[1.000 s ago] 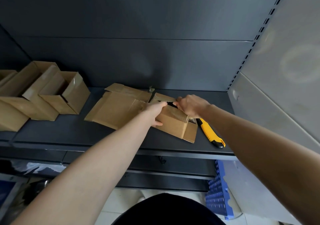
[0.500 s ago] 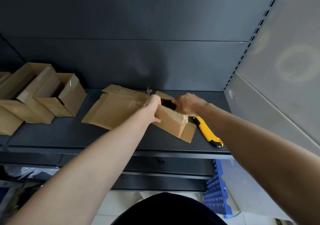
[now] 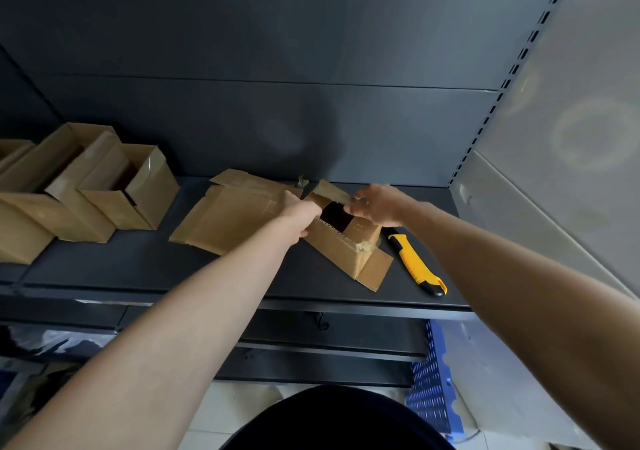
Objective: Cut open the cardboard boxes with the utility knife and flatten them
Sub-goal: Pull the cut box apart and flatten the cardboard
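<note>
as far as i can count: one utility knife (image 3: 415, 262), one box (image 3: 343, 245) in hand, one flattened box (image 3: 228, 221), and at least four open boxes (image 3: 104, 193) grouped far left of the knife, with that group cropped at the frame edge. everything sits on the shelf (image 3: 138, 269). the held box is just left of the knife, apart from it, top open. left hand (image 3: 299, 212) has fingers curled over the box's left rim, gripping. right hand (image 3: 381, 205) pinches the back flap, fingers bent. the flattened box lies left of the knife, beyond the held box.
</note>
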